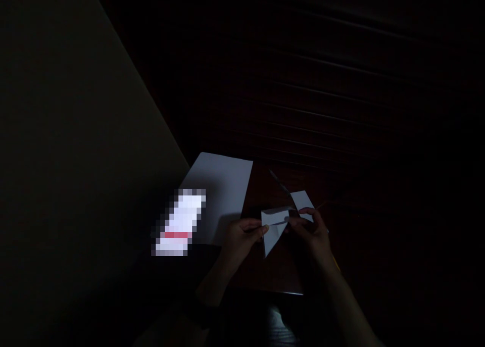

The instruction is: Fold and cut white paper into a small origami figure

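Observation:
The scene is very dark. My left hand [242, 238] and my right hand [312, 233] both pinch a small folded piece of white paper [273, 228] just above a dark table [280, 276]. The paper has a pointed tip hanging down toward me. Left fingers grip its left edge, right fingers its right edge. A second small white paper piece [302, 199] lies just behind my right hand.
A larger white sheet [223, 190] lies flat to the left of my hands. A bright pixelated rectangle [180, 223] overlaps its near left corner. A thin dark stick-like object [278, 183] rests behind the folded paper. A pale wall [68, 150] fills the left side.

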### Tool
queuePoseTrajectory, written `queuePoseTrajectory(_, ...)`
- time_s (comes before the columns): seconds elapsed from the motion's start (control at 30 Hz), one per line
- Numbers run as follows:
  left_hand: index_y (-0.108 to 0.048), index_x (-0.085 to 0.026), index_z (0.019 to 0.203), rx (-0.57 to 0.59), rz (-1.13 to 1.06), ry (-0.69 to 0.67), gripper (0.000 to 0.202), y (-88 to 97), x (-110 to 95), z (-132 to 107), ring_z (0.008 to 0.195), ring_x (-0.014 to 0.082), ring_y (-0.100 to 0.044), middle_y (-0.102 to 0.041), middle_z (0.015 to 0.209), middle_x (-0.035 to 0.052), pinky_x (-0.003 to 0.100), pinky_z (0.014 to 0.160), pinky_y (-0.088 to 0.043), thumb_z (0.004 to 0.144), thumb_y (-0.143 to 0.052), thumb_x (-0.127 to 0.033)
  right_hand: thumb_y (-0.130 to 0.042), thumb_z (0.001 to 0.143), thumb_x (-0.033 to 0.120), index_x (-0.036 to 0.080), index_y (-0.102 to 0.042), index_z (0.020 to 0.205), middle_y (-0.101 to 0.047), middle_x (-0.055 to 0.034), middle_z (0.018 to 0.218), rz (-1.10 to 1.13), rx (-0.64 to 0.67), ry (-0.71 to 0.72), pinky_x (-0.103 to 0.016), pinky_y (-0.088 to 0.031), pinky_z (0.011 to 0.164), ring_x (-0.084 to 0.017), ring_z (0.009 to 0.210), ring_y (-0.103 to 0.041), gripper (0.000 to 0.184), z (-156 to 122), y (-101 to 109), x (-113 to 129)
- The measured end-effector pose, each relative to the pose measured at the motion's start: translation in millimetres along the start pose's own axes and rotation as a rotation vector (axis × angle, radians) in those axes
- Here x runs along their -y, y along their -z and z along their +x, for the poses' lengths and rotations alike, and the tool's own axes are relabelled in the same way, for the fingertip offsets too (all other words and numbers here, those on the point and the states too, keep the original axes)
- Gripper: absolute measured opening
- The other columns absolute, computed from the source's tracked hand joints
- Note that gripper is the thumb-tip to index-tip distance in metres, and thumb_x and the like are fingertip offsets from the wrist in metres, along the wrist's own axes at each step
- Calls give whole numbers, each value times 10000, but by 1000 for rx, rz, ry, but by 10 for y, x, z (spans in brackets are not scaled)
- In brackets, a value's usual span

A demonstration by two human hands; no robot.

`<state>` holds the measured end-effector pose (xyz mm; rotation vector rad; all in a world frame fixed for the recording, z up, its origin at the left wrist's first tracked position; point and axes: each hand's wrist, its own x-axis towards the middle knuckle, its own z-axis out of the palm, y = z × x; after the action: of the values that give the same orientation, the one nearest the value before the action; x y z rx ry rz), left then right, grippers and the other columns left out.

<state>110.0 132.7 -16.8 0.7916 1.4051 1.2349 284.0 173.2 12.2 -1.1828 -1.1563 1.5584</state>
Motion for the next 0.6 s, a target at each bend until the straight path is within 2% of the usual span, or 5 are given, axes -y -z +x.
queuePoseTrajectory(0.17,-673,-133,813,-3,12,-21,261,-4,-11,-5,692,197,-661,-716,812,91,242,546,-515,646,-702,-331,-634,734,331,196,-636,807,-661,-47,845,-228,46,111,-314,-453,730,-209,815,-593,154,-3,-26,4)
queuePoseTrajectory(0.37,-675,-138,830,-19,47,-33,256,-26,-13,-10,692,191,-659,-716,808,83,244,577,-515,678,-675,-343,-633,727,386,170,-650,771,-636,-25,657,-298,15,46,-257,-427,514,-154,568,-562,221,19,-29,-96)
queuePoseTrajectory(0.6,-690,-153,841,-52,65,-52,259,-73,-33,-21,795,224,-664,-717,853,82,284,699,-527,640,-707,-316,-617,738,401,166,-648,753,-658,-43,701,-352,-61,99,-278,-443,576,-176,627,-586,237,20,-62,-150)
